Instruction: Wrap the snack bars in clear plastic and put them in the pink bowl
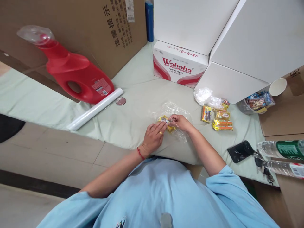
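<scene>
I see the left hand (154, 136) lying, fingers together, over a yellow packet (171, 129); the right hand (180, 122) curls beside those fingers. I can't tell either grip. Clear plastic (177, 110) spreads beyond them.

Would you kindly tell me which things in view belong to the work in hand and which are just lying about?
In use:
small yellow wrapped packet at the left hand and right hand
thin, clear, crinkled plastic there
probably the similar yellow packets

Apparently just lying about:
red plastic bottle with handle
white-and-red cardboard box
green-labelled clear plastic bottle
</scene>
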Tool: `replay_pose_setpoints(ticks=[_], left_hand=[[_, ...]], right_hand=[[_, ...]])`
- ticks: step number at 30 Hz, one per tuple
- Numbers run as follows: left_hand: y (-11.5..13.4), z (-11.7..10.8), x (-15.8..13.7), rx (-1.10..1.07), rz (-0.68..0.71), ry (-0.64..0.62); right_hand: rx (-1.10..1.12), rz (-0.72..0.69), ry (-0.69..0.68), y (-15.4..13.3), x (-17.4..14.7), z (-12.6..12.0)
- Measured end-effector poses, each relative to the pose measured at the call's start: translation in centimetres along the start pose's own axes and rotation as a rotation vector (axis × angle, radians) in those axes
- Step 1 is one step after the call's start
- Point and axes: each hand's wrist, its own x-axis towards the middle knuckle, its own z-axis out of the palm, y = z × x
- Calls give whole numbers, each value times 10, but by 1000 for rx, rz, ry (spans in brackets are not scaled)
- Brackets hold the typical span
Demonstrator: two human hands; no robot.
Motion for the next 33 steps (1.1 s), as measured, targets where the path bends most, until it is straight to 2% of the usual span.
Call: replay_pose_setpoints(ticks=[2,5,11,16,18,21,27,30,33], left_hand=[[2,11,8,21,-80,-51],[1,20,20,38,-123,-115],[-1,26,22,35,-126,-107],[-6,34,20,-1,-130,-98],[-9,38,20,-10,-126,-96],[-13,41,20,-21,-101,-99],[-14,40,19,-41,-76,-126],[-12,39,20,-38,-65,-126],[-11,39,20,-37,-50,-120]], right_hand=[[28,-3,-13,1,1,-1],[94,-3,-31,-1,-2,-9],[264,106,24,-11,-30,-35],[56,87,-76,-9,-52,-38],[37,74,-71,-7,-55,-40],[67,73,-10,-2,-55,-41],[-33,209,43,19,-54,-41],[-174,186,95,17,-53,-57],[-426,152,240,4,-46,-80]])
